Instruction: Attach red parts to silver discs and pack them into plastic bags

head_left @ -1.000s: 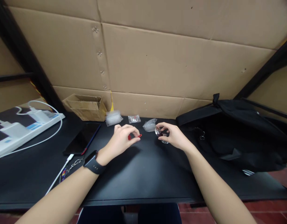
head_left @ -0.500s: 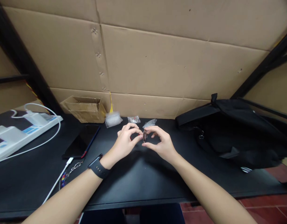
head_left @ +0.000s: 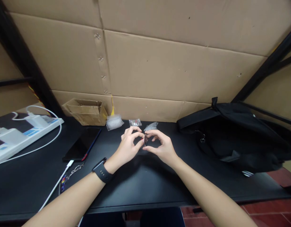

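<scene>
Dark disc (head_left: 145, 140) stands upright between right hand's (head_left: 163, 147) thumb and fingers

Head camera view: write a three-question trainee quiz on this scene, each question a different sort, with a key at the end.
1. Which wrist wears the dark-strapped watch?
2. True or false: the open brown cardboard box stands to the left of the black fabric bag.
3. What is between the thumb and fingers of the bare right hand?
A) a white charging cable
B) a small dark disc, seen nearly edge-on
C) a black phone

Key: 1. Left. 2. True. 3. B.
</scene>
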`<state>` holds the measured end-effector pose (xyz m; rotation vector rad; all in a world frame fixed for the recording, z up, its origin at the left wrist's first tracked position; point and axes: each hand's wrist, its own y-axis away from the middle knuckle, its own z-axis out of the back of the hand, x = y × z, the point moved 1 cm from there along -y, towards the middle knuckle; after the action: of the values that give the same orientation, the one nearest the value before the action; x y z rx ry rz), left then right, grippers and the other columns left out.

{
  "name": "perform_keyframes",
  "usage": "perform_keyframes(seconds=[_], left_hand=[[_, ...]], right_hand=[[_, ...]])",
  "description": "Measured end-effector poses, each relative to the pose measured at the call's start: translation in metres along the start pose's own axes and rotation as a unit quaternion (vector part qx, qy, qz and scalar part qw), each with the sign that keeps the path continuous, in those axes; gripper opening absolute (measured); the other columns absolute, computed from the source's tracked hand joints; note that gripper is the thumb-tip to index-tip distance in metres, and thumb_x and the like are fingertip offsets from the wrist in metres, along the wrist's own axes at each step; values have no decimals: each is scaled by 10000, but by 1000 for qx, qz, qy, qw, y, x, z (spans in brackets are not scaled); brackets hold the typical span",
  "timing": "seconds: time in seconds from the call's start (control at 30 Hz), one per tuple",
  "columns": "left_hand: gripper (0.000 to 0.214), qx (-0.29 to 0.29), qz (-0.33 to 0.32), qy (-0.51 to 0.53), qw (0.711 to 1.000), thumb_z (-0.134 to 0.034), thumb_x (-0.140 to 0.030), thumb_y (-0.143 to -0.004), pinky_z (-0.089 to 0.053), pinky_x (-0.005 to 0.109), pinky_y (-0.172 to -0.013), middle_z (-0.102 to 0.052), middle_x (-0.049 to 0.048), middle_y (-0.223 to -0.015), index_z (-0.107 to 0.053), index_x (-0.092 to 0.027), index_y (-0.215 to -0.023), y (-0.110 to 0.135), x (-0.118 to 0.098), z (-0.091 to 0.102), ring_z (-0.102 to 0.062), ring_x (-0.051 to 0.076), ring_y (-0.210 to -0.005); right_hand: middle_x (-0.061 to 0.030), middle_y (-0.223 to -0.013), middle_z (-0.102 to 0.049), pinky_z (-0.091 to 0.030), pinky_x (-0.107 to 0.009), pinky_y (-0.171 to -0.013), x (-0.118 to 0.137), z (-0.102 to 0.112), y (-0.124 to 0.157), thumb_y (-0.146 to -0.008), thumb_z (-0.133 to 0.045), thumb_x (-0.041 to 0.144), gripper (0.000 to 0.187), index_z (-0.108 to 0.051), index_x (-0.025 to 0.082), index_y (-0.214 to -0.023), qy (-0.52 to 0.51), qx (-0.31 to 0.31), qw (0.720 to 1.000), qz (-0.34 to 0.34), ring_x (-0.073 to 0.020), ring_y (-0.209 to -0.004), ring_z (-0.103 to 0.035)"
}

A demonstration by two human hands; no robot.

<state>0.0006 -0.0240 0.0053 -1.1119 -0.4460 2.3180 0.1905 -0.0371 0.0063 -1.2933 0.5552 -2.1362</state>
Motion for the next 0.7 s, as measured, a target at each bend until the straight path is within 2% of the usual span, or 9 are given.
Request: perform_keyframes(seconds=[0.37, 0.6, 0.7], left_hand=[[91, -25, -25, -38, 999, -617, -263, -932, -366, 479, -1039, -586, 57, -1209, -708, -256, -934, 1, -3, 0, -492, 266, -1217], [91, -41, -39, -69, 996, -623, -253, -919, -359, 477, -1001, -595, 62, -1206, -713, -263, -915, 3, -7, 0, -487, 277, -1215], [80, -53, -38, -77, 995, -638, -264, -913, -358, 475, -997, -594, 64, -1210, -716, -261, -895, 3, -7, 2, -486, 285, -1216]], right_hand=[[-85, -1186, -705, -562, -334, -767, -4, -3, 1, -716, -891, 363, 524, -634, 252, -1160, -50, -8, 999, -18, -233, -1011, -705], [-83, -1214, -696, -561, -328, -774, -6, -5, 2, -697, -897, 386, 416, -624, 235, -973, -73, -6, 996, -44, -221, -986, -703], [-78, -1191, -711, -558, -339, -801, -4, -1, 1, -773, -835, 432, 324, -629, 230, -921, -55, 24, 996, -61, -236, -1026, -693]])
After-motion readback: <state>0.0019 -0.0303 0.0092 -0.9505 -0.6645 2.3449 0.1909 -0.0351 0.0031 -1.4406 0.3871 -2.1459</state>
